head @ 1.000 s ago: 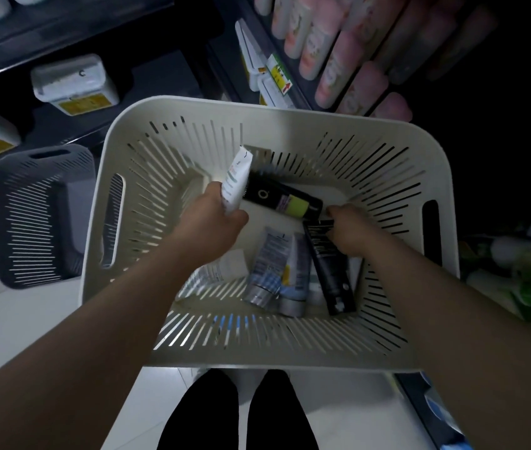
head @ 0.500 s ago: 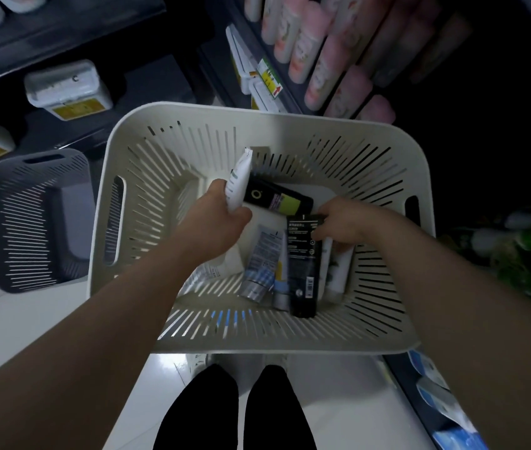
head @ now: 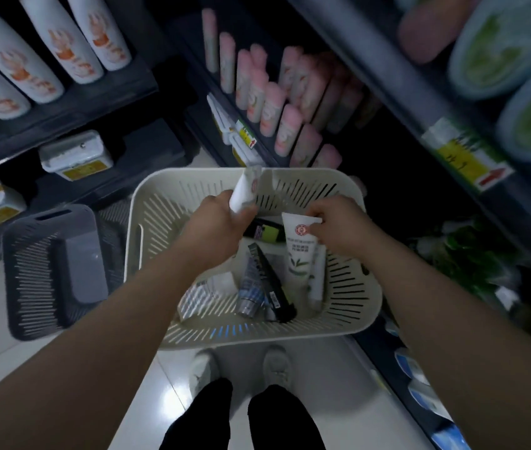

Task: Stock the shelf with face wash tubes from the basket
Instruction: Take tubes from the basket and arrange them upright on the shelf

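My left hand still grips a white tube over the basket, middle of the frame. My right hand let the black tube go, I think, and now pinches a leafy white tube.

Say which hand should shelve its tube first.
Left, probably. The left hand holds its white plastic tube up at the cream slotted basket's far rim, nearest the shelves; the right hand's leaf-printed white tube hangs inside.
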`<state>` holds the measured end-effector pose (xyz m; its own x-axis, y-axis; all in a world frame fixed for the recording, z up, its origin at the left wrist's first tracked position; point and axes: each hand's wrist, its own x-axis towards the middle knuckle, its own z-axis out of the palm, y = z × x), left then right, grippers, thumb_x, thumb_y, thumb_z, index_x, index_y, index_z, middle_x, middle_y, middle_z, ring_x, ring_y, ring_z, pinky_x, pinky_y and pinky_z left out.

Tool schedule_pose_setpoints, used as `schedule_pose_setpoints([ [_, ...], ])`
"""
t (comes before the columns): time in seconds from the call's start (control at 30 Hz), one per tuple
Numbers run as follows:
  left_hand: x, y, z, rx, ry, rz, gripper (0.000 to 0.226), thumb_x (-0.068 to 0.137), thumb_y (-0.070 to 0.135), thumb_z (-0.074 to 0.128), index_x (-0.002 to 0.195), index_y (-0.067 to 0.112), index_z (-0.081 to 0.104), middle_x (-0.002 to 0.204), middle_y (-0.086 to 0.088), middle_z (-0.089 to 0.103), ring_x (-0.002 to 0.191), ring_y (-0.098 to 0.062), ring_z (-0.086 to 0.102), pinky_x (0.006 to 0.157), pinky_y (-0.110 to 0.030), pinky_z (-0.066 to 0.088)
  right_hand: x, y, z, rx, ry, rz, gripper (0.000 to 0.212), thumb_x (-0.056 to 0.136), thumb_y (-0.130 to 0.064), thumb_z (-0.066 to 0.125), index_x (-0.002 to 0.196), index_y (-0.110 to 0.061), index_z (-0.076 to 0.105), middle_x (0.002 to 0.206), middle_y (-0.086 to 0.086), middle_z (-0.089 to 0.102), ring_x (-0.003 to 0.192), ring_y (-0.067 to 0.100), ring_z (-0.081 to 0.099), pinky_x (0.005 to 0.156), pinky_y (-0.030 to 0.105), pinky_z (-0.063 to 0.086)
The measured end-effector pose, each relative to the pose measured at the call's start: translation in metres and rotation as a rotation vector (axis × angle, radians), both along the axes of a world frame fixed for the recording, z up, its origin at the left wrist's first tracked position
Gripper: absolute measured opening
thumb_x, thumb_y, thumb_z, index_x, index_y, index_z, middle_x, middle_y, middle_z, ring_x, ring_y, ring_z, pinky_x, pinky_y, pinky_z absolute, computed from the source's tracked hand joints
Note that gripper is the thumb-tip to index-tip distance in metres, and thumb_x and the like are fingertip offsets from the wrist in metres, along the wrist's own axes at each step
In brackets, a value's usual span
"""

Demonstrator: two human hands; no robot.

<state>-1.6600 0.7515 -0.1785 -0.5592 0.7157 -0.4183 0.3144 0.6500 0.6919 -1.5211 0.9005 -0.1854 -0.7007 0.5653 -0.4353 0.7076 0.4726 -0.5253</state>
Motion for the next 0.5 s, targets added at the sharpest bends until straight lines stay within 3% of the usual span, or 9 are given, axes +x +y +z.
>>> schedule_pose_setpoints([
  [0.1, -0.001, 0.002, 0.050, 0.108, -0.015, -0.026, 0.030, 0.094, 0.039, 0.052, 0.115, 0.019, 0.056, 0.094, -0.003, 0.063, 0.073, -0.012, 0.059, 0.053, -0.021, 0.040, 0.010, -0.007, 0.066, 0.124, 0.116, -0.053, 0.009, 0.084, -0.011, 0.064, 0.091, -0.009, 0.070, 0.079, -0.005, 0.058, 0.084, 0.013, 0.055, 0.064, 0.023, 0.037],
  [0.2, 0.003, 0.002, 0.108, 0.213, 0.020, -0.101, 0.018, 0.092, 0.032, 0.058, 0.109, 0.024, 0.057, 0.079, 0.012, 0.061, 0.067, 0.002, 0.054, 0.052, -0.010, 0.035, 0.030, -0.014, 0.132, 0.213, 0.173, -0.118, 0.014, 0.087, -0.011, 0.060, 0.097, -0.011, 0.069, 0.090, -0.002, 0.066, 0.081, 0.013, 0.059, 0.064, 0.026, 0.043],
  [0.33, 0.017, 0.007, 0.186, 0.323, 0.095, -0.220, 0.027, 0.088, 0.024, 0.065, 0.114, 0.024, 0.057, 0.084, 0.014, 0.061, 0.068, 0.006, 0.054, 0.057, -0.007, 0.037, 0.065, -0.025, 0.218, 0.313, 0.220, -0.185, 0.014, 0.089, -0.011, 0.056, 0.096, -0.016, 0.067, 0.090, 0.000, 0.066, 0.075, 0.010, 0.056, 0.061, 0.026, 0.040],
  [0.5, 0.062, 0.018, 0.281, 0.477, 0.082, -0.316, 0.016, 0.087, 0.021, 0.067, 0.100, 0.027, 0.062, 0.079, 0.019, 0.066, 0.065, 0.009, 0.061, 0.059, -0.008, 0.044, 0.129, -0.041, 0.321, 0.440, 0.220, -0.283, 0.017, 0.089, -0.013, 0.055, 0.100, -0.019, 0.068, 0.093, 0.000, 0.067, 0.081, 0.015, 0.059, 0.065, 0.028, 0.044],
])
